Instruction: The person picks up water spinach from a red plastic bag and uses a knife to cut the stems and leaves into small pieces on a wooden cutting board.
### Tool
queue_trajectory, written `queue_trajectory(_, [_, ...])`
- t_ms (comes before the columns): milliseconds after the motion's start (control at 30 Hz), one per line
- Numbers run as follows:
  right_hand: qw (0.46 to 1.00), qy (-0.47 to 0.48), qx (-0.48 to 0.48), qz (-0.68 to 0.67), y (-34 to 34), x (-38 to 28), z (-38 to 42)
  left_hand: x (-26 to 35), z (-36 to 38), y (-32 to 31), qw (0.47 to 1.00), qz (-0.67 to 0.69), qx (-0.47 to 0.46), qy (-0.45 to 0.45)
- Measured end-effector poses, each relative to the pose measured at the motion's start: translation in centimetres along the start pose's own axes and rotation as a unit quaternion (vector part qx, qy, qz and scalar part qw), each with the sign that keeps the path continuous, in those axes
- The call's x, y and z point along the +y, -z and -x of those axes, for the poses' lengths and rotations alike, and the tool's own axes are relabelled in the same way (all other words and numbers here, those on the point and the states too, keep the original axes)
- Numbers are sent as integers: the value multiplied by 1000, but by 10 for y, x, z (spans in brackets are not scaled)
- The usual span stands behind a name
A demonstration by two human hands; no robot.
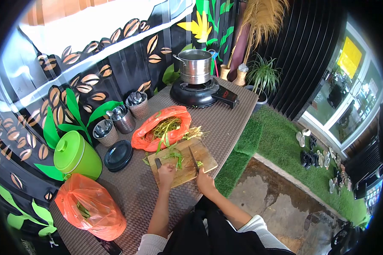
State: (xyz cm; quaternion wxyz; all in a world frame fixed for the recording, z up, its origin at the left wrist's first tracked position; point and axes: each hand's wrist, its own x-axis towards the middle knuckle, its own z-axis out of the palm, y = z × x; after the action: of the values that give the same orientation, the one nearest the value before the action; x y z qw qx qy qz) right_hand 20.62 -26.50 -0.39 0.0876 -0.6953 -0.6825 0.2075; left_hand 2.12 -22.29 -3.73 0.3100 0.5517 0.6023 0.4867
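A wooden cutting board (187,175) lies near the table's front edge. My right hand (205,182) is closed around the handle of a knife (193,156), its blade pointing away from me over the board. Small chopped green bits (199,163) lie beside the blade. At the board's left side, my left hand (166,173) has its fingers curled next to leafy green stems (177,160); what they pinch, if anything, is hidden. Just beyond the board, an orange plastic bag (181,115) gapes, full of long greens (166,127).
Left of the board are dark plates (118,155), a lime-green lidded container (77,155) and a tied orange bag (91,208). Cutlery holders (124,119) line the wall. A steel pot (194,68) sits on a black portable stove (193,94) at the far end.
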Motion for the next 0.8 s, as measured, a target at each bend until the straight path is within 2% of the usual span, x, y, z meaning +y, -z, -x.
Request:
queue_trajectory(67, [1000, 5, 6, -3, 0, 1, 1, -5, -1, -4, 982, 155, -30, 99])
queue_trajectory(200, [1000, 5, 5, 5, 0, 0, 1, -5, -1, -1, 972, 222, -43, 64])
queue_trajectory(233, [1000, 6, 5, 5, -1, 0, 1, -3, -1, 6, 996, 69, -59, -21])
queue_trajectory(267, [1000, 4, 6, 4, -1, 0, 1, 0, -1, 10, 988, -86, -74, -104])
queue_trajectory(400, [1000, -4, 2, -7, -1, 0, 0, -2, -4, 10, 987, -82, -124, -59])
queue_trajectory(467, [1000, -3, 7, -2, -3, 1, 0, -4, -5, 9, 979, -87, -117, -141])
queue_trajectory(567, [1000, 5, 14, 1, -7, 4, -1, 14, -1, 9, 988, -73, -95, -100])
queue_trajectory(667, [1000, 10, 19, -4, -6, 4, -2, 13, -3, 6, 990, -57, -40, -120])
queue_trajectory(800, [1000, 17, 16, 0, -4, 4, 1, 36, -6, 16, 992, -40, -44, -115])
